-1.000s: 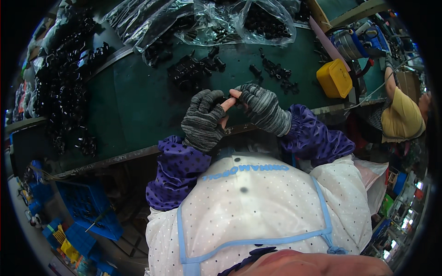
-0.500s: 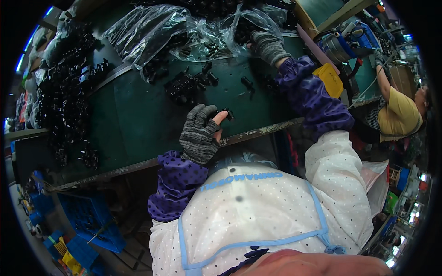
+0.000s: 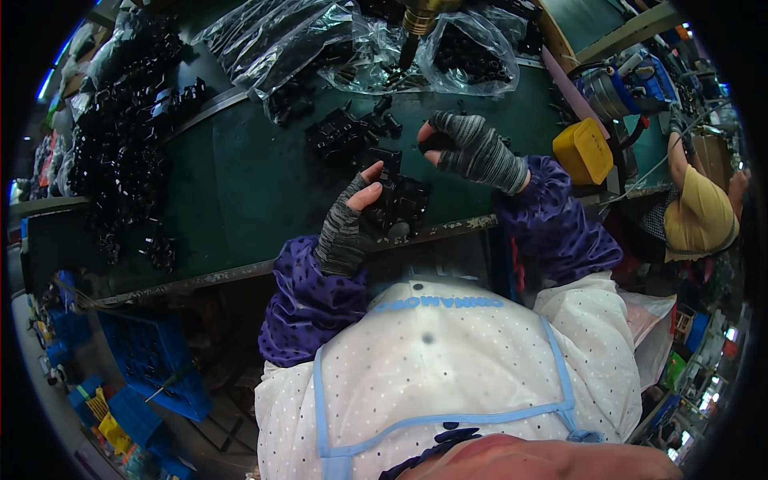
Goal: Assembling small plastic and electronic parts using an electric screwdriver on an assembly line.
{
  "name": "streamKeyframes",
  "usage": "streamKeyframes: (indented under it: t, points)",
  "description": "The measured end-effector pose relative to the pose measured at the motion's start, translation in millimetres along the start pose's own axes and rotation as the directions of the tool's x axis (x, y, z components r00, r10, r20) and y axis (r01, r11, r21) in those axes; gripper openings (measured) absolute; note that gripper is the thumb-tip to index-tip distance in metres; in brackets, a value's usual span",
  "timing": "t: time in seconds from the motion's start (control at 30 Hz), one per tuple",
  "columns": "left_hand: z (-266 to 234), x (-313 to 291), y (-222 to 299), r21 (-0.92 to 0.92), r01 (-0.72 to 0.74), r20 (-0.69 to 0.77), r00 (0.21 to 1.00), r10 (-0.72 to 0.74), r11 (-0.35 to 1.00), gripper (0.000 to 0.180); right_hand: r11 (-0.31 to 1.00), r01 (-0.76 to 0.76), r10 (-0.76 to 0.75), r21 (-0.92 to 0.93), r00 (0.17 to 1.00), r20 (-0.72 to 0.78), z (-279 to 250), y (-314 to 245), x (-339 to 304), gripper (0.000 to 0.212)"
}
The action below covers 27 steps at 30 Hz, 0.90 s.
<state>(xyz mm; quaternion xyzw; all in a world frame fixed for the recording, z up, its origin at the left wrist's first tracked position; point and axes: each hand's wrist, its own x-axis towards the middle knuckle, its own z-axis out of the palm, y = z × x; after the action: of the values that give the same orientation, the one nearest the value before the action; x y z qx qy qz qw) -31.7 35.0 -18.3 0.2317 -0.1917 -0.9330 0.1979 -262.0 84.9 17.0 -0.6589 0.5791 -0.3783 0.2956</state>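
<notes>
Close to the bench's front edge, my left hand [image 3: 346,224], in a grey fingerless glove, has its thumb and finger closed on a black moulded part [image 3: 402,202] with an irregular shape. My right hand [image 3: 476,150], gloved the same way, is just to the right and above that part. Its curled fingers pinch a small dark piece [image 3: 436,142], whose exact kind I cannot make out. A heap of similar black parts [image 3: 336,136] lies on the green bench top [image 3: 240,184] beyond my left hand.
A brass-coloured tool with a dark tip [image 3: 420,22] hangs at the top centre. Behind the heap are clear plastic bags [image 3: 280,48] of black parts. More parts [image 3: 112,184] pile up at left. A yellow container [image 3: 582,152] stands at right, near a co-worker [image 3: 694,200].
My right hand has come back from the plastic bag toward my left hand, with a small dark piece in it. A larger black part is now at my left hand. The brass-coloured tool has come into view.
</notes>
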Motion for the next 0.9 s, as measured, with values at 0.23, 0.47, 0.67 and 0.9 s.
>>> streamKeyframes:
  t: [0.23,0.47,0.67,0.9]
  points:
    - [-0.6,-1.1,-8.9,-0.056,-0.019,-0.005,1.0,0.018,0.998,0.054,0.994,-0.009,-0.002,-0.109,0.995,-0.098,30.3,-23.1,4.5,0.02]
    - [1.0,-1.6,-8.1,0.018,-0.052,0.023,0.998,0.052,0.998,0.056,0.985,0.064,-0.092,-0.161,0.981,-0.172,37.7,-17.8,0.6,0.018]
    - [-0.1,0.4,-11.7,0.031,-0.105,0.008,0.994,0.105,0.994,0.057,0.92,0.229,-0.308,-0.319,0.925,-0.223,46.0,-14.2,-4.1,0.017]
    - [3.1,-0.7,-12.9,0.119,-0.147,-0.035,0.988,0.152,0.982,0.058,0.984,0.002,-0.023,-0.176,0.993,-0.118,37.2,-26.5,10.4,0.017]
